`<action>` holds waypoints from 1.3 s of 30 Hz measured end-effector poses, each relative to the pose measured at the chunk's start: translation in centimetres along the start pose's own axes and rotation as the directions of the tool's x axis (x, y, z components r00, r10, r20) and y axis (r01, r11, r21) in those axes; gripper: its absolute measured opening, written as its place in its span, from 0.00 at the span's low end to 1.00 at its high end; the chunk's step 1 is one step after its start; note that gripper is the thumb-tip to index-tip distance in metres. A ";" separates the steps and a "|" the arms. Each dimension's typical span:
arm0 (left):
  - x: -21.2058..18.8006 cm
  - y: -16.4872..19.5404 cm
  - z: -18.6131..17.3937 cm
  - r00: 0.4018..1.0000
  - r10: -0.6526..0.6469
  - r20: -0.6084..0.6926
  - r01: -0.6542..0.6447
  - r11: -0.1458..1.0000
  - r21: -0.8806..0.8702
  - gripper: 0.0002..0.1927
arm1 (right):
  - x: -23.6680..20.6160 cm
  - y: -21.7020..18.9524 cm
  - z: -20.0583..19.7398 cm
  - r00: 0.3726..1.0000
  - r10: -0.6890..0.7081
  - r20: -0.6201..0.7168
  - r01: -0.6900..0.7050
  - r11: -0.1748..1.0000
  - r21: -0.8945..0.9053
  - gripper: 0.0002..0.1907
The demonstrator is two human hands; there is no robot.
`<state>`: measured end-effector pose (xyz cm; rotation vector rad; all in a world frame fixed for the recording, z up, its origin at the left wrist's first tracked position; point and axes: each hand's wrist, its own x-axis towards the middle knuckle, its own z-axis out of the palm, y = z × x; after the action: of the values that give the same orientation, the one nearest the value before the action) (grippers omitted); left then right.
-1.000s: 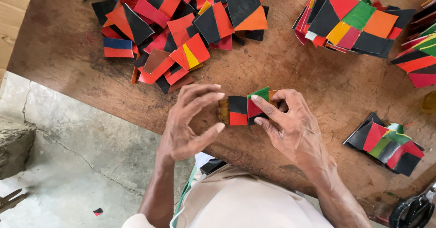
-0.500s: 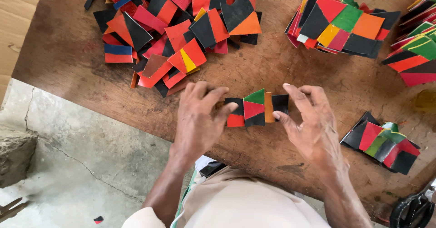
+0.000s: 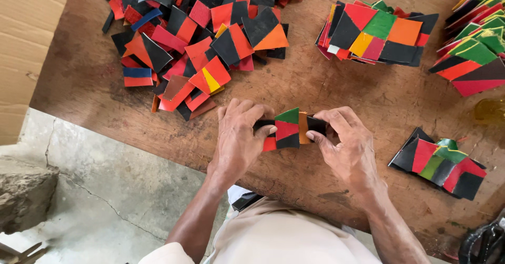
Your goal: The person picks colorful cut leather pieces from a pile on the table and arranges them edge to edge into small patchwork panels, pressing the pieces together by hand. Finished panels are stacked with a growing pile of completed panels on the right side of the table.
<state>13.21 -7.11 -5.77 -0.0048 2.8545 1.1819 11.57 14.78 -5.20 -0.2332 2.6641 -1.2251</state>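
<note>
Fingers (image 3: 263, 130) of left hand (image 3: 238, 140) and right hand (image 3: 347, 148) pinched opposite ends of the patchwork strip (image 3: 289, 130), now stretched flatter and wider on the bench (image 3: 347, 90) than a second earlier; loose scrap pile (image 3: 200, 37) sat at 11 o'clock.

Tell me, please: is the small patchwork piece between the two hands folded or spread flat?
Spread flat. The patchwork piece lies on the wooden table, its coloured patches showing, left hand and right hand pinching its ends.

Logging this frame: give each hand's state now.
Left hand: closed on the patchwork piece.
Right hand: closed on the same piece's other end.
</note>
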 end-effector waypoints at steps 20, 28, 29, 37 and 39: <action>19.6 12.0 1.3 0.864 0.485 0.132 -0.414 0.836 -0.360 0.07 | 8.0 7.3 -16.1 0.921 -0.020 -0.390 0.145 0.945 0.293 0.10; 23.9 11.9 6.1 0.864 0.500 0.057 -0.474 0.847 -0.239 0.10 | 11.5 8.9 -16.0 0.909 0.015 -0.417 0.058 0.985 0.162 0.11; 23.9 11.6 6.1 0.865 0.499 0.050 -0.473 0.845 -0.251 0.10 | 11.6 8.9 -16.1 0.905 0.024 -0.426 0.044 0.988 0.150 0.11; 23.1 11.6 6.1 0.829 0.557 -0.049 -0.550 0.798 -0.246 0.11 | 11.0 7.5 -16.4 0.854 -0.189 -0.484 0.175 0.982 -0.074 0.17; 22.6 11.9 5.9 0.821 0.565 -0.081 -0.568 0.791 -0.227 0.09 | 10.0 6.8 -16.7 0.842 -0.212 -0.495 0.158 0.976 -0.149 0.19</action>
<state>-9.37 5.87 -2.67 0.9034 2.7706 1.6116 -2.65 29.11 -0.94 -0.2099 3.2328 -1.3652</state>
